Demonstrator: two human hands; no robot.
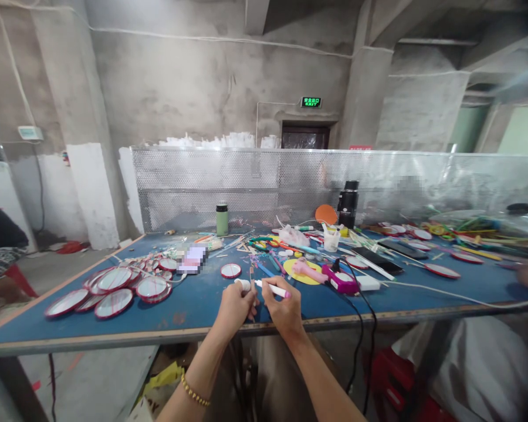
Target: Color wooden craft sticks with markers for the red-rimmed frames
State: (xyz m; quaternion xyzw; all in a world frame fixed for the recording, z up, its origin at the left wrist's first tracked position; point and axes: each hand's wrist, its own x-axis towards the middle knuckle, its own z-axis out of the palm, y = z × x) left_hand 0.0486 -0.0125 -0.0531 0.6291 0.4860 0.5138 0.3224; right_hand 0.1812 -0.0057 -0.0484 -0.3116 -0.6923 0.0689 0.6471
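We hold the white marker (276, 289) in our right hand (285, 306), over the table (193, 308) near its front edge. Our left hand (234, 306) pinches a small white piece (243, 284) near the marker's tip.

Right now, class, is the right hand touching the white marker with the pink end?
Touching: the head view shows the right hand gripping the white marker by its barrel.

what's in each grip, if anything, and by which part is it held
The right grip holds a white, pink-ended marker by its barrel. The left grip holds a small white item; by which part cannot be told.
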